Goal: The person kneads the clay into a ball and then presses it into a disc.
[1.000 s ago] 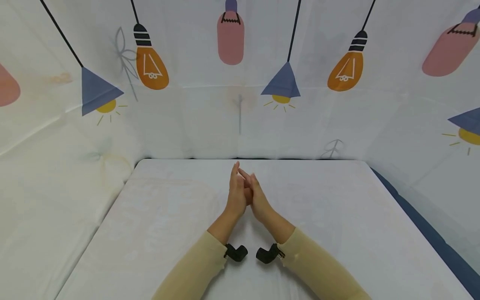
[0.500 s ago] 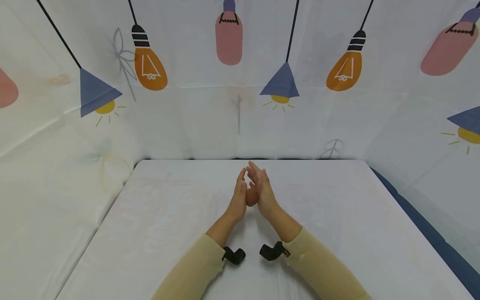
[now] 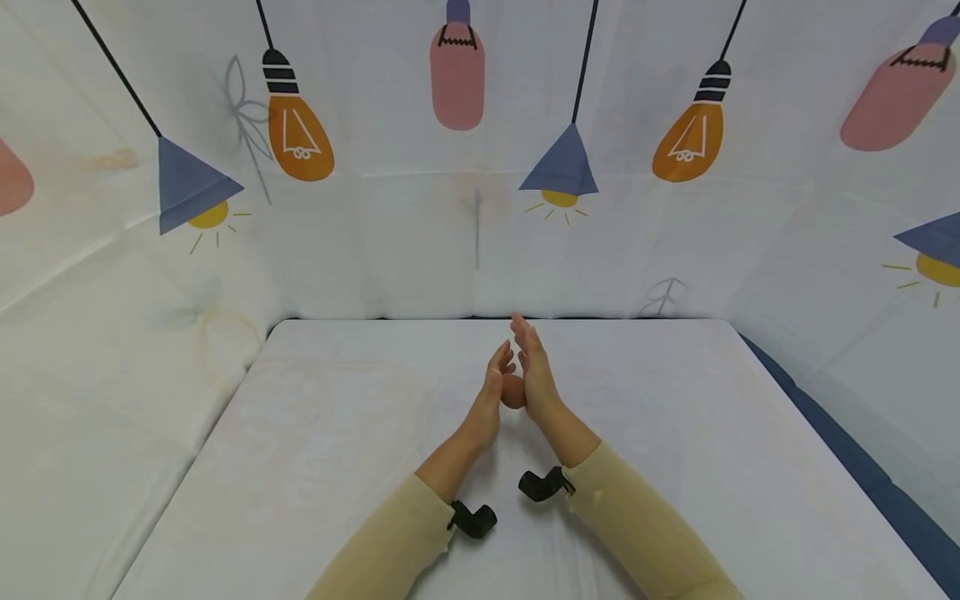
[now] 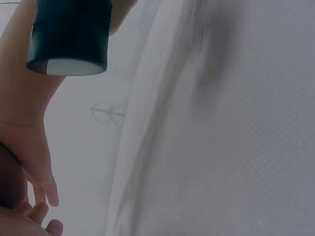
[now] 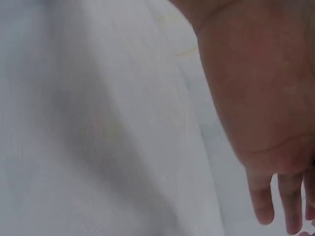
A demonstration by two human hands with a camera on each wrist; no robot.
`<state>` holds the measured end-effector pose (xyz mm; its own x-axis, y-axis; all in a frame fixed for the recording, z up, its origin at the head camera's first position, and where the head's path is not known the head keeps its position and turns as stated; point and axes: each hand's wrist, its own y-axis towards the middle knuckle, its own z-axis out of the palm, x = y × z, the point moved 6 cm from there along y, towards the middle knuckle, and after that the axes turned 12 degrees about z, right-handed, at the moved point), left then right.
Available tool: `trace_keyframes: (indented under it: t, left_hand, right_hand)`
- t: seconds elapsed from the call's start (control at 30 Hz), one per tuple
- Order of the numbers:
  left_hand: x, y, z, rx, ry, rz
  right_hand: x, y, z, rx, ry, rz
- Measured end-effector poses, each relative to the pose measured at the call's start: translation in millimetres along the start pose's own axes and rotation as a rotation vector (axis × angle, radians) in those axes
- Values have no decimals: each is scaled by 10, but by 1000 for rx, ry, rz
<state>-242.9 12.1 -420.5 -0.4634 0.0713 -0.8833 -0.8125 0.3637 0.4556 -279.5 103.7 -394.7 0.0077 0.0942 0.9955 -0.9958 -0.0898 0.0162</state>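
Note:
A small reddish-brown ball, its material not clear, is held between the two palms above the table. My left hand lies along its left side, with the fingers extended forward. Against the other side rests my right hand, its fingers straight and reaching farther forward. The left wrist view shows part of the brown ball at the left edge, below the right hand. A palm with extended fingers fills the right of the right wrist view; the ball cannot be made out clearly there.
A white-covered table spreads beneath both arms. Behind it hangs a white cloth printed with lamps and bulbs. Each wrist carries a black camera, the left camera and the right camera. Blue fabric shows along the right edge.
Both hands have shifted slightly right with the ball between them. The right hand has slid forward against the left, and the ball, largely hidden a second ago, now shows plainly.

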Motion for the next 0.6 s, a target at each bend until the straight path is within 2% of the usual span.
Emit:
trace_keyframes:
  t: [0.17, 0.3, 0.47, 0.6]
  left_hand:
    - [-38, -7, 7, -15, -43, 28]
    - [-108, -2, 26, -4, -97, 48]
    - [-136, 25, 25, 10, -65, 81]
    - [-112, 44, -12, -29, -12, 80]
  right_hand:
    - [-68, 62, -63, -32, -35, 29]
    - [-123, 81, -87, -27, -16, 62]
    - [-206, 62, -4, 47, 55, 125]
    - [-237, 0, 125, 137, 83, 145]
